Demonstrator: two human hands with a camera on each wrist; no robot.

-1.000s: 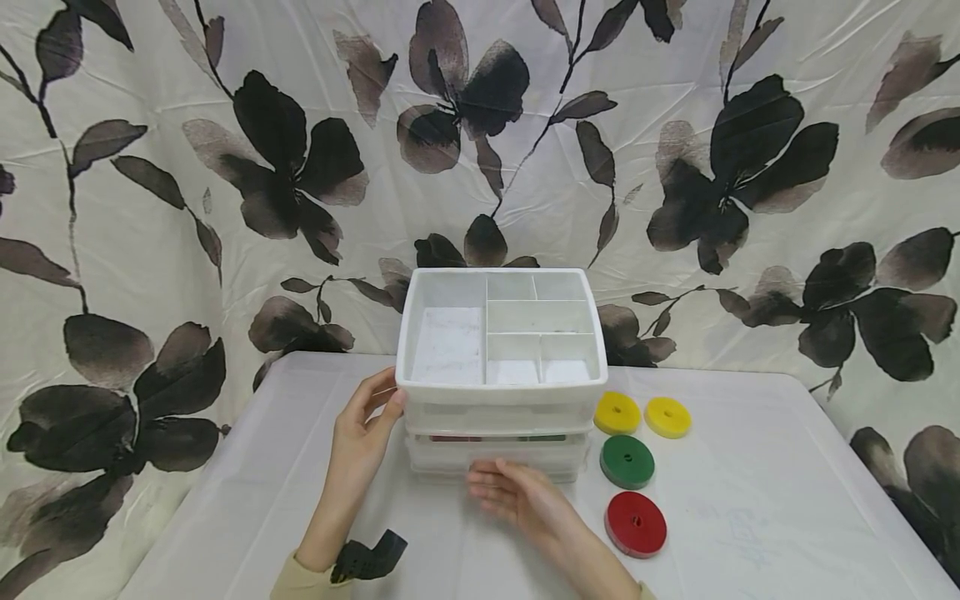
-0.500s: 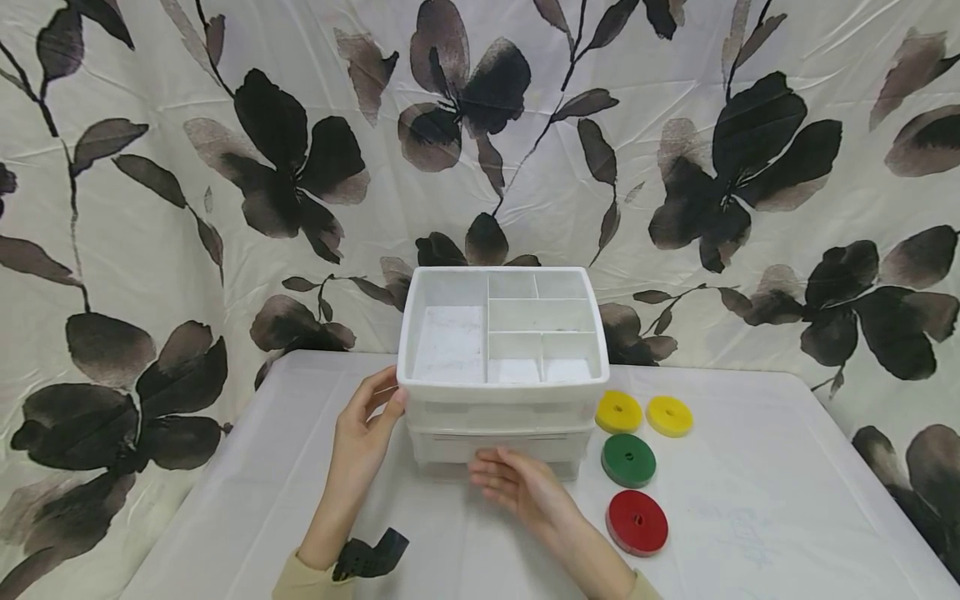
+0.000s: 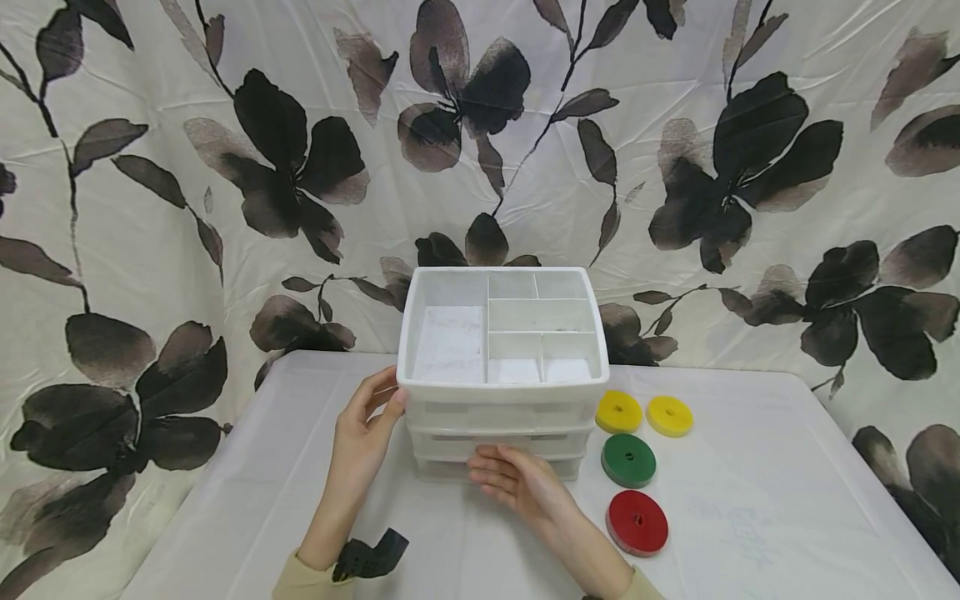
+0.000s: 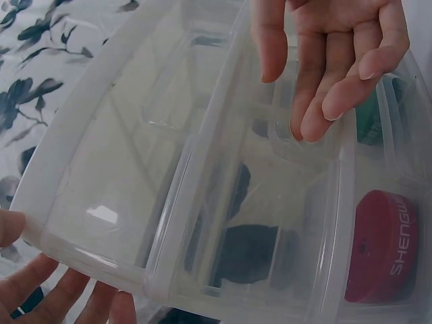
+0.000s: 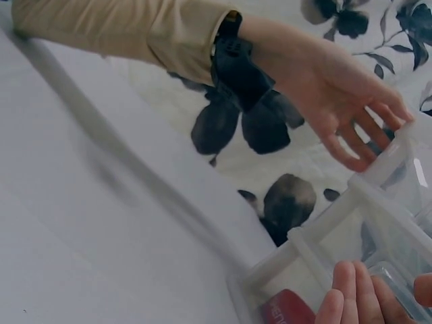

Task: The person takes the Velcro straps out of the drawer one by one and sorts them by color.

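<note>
A white drawer unit (image 3: 502, 397) with clear drawers stands mid-table. My left hand (image 3: 363, 429) rests against its left side, thumb at the front corner. My right hand (image 3: 528, 492), palm turned sideways and fingers nearly straight, touches the front of a lower drawer (image 3: 442, 447). Inside the lowest level, the left wrist view shows a red roll of tape (image 4: 385, 250) marked with white letters. A green roll (image 4: 369, 120) is partly hidden there behind the right hand's fingers.
Right of the unit lie two yellow rolls (image 3: 618, 412), a green roll (image 3: 628, 461) and a red roll (image 3: 637, 522) on the white tabletop (image 3: 750, 500). A divided tray (image 3: 447, 342) tops the unit. Floral cloth (image 3: 480, 192) hangs behind.
The drawer under my right hand has slid inward, and the coloured rolls seen through its gap are now covered. My right hand moved slightly forward with it; the left hand stayed in place.
</note>
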